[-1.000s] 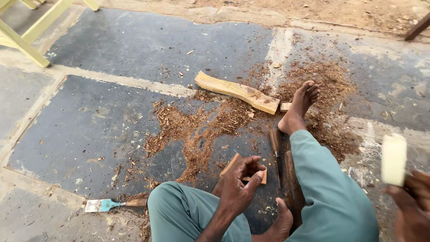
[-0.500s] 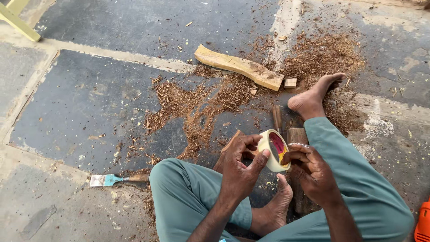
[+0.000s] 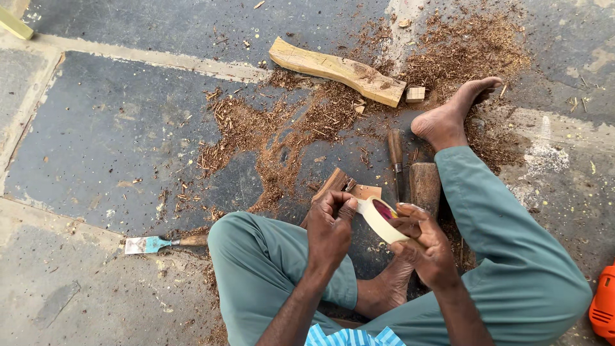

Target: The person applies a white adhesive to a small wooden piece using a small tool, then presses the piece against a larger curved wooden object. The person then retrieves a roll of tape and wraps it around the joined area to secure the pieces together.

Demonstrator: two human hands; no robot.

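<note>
A person sits on the floor (image 3: 109, 134), legs in green trousers, seen from above in the lower middle of the frame. The right hand (image 3: 426, 247) grips a roll of pale masking tape (image 3: 381, 219) by its rim, holding it tilted just below the centre of the frame. The left hand (image 3: 330, 227) is curled, its fingertips pinched at the near edge of the roll, touching the tape; whether a loose end is caught between them cannot be told. Just behind the hands, a small flat piece of wood (image 3: 346, 186) lies on the floor. To its right a chisel with a wooden handle (image 3: 396, 160) lies pointing down the frame, and just beside that stands a thick wooden block (image 3: 425, 186), partly covered by the trouser leg. The bare foot (image 3: 451, 112) stretches toward the upper right, resting among wood shavings (image 3: 282, 141) that spread across the middle and upper right. A long carved piece of wood (image 3: 336, 70) lies at the upper centre, with a small wooden cube (image 3: 416, 94) near its right end. A second chisel with a bluish blade (image 3: 163, 243) lies at the lower left, near the knee. An orange tool (image 3: 603, 307) shows at the lower right edge.
</note>
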